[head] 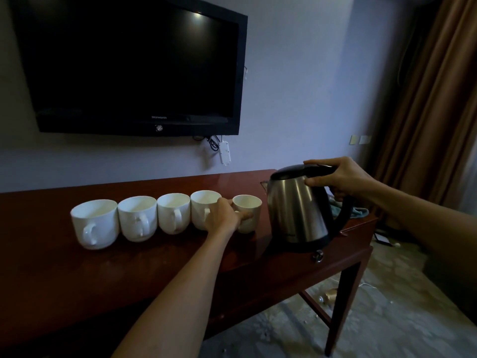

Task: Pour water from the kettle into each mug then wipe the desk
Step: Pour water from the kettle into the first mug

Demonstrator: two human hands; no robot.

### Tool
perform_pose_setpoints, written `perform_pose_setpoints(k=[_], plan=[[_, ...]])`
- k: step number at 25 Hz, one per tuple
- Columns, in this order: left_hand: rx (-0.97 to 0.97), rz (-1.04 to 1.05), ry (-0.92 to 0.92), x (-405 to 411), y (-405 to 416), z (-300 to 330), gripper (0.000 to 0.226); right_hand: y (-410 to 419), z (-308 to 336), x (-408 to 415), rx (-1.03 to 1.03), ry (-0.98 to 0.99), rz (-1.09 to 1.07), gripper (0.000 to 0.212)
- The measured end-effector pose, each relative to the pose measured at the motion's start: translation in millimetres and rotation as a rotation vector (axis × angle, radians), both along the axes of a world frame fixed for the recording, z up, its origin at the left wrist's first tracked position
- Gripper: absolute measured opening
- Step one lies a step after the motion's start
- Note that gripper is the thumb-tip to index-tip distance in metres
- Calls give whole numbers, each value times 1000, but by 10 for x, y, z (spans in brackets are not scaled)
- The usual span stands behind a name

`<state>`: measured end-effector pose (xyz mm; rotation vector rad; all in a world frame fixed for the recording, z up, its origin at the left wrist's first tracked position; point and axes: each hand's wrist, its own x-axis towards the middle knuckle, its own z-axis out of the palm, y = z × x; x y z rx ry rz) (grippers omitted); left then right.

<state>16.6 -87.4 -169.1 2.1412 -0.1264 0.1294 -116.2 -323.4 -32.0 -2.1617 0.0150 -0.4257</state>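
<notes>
Several white mugs stand in a row on the dark red wooden desk, handles toward me. My left hand holds the smaller rightmost mug, thumb along its side. To the right stands a steel kettle with a black lid and handle, spout pointing left. My right hand grips the top of the kettle's handle. A teal cloth lies on the desk behind the kettle, partly hidden by it.
A black television hangs on the wall above the desk, with a white power strip dangling below it. Brown curtains hang at the right. The desk's right edge and leg stand over a littered floor.
</notes>
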Motion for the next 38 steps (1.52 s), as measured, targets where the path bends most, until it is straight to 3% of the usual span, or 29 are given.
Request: perform_pose_setpoints(k=[14, 28, 38], plan=[[-33, 12, -19, -10, -5, -50, 68, 22, 80, 59, -42, 19, 28, 53], [-105, 46, -107, -127, -51, -28, 52, -18, 115, 152, -55, 78, 61, 51], [-121, 53, -139, -209, -26, 23, 62, 6, 133, 172, -59, 96, 77, 50]])
